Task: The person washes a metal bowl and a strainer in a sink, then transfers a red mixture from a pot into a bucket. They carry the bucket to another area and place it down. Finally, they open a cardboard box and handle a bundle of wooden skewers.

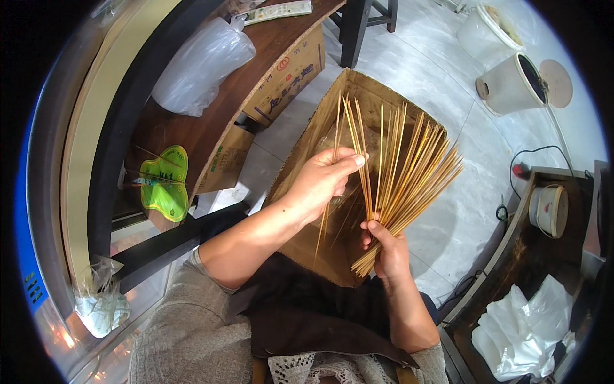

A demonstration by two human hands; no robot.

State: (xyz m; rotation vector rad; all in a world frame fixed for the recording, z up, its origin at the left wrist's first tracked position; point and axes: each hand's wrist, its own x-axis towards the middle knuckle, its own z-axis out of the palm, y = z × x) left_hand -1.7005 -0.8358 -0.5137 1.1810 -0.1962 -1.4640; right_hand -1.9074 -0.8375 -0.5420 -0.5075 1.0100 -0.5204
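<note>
My right hand grips a thick bundle of thin bamboo skewers near its lower end, and the upper ends fan out. A few skewers are held in my left hand, some of them reaching down below the palm. The left thumb and forefinger also pinch several skewers at the bundle's left side, whose lower ends run into my right hand. Both hands are above an open cardboard box in front of me. Inside the box, clear plastic and a few loose skewers are partly hidden by my hands.
At left, a brown wooden table bears a roll of plastic bags, a remote control and a green hand fan. Printed cartons stand under it. White buckets are at upper right. White plastic bags lie at lower right.
</note>
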